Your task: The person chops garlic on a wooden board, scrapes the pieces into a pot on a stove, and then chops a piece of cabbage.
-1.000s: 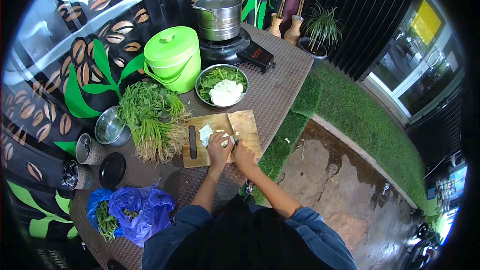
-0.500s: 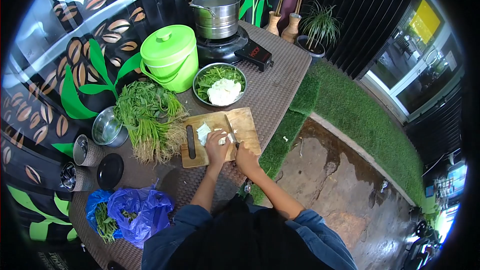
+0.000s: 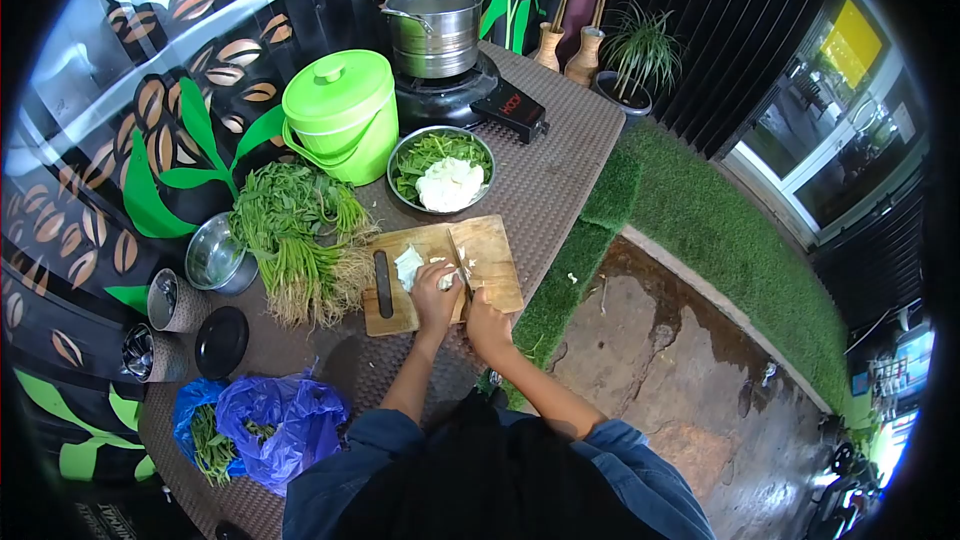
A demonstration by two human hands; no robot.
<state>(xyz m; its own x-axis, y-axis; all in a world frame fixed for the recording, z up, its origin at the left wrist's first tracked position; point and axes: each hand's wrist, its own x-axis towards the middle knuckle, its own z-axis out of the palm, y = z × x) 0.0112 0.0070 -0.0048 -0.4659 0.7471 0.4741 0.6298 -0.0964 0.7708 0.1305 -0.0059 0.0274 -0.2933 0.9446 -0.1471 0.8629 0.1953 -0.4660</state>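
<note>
On a wooden cutting board (image 3: 400, 318) at the table's front edge, my left hand (image 3: 436, 300) is closed over a pale white-green vegetable piece (image 3: 447, 281), perhaps cabbage. My right hand (image 3: 488, 324) grips a kitchen knife (image 3: 458, 248), its blade on the board close beside my left fingers. Small white cut bits lie around the blade. Left of my left hand rests a loose pale leaf (image 3: 407, 265). Beyond the board stands a metal bowl (image 3: 396, 186) holding chopped greens (image 3: 430, 148) and a white heap (image 3: 450, 184).
A bunch of leafy greens with roots (image 3: 300, 240) lies left of the board. Behind are a green lidded bucket (image 3: 340, 110) and a steel pot (image 3: 433, 35) on a gas stove (image 3: 512, 110). Blue plastic bags (image 3: 285, 430), a metal bowl (image 3: 218, 255) and a black lid (image 3: 221, 340) sit leftward.
My right hand and the knife have shifted slightly, with the blade now closer to my left fingers. The left hand stays nearly in place on the vegetable piece.
</note>
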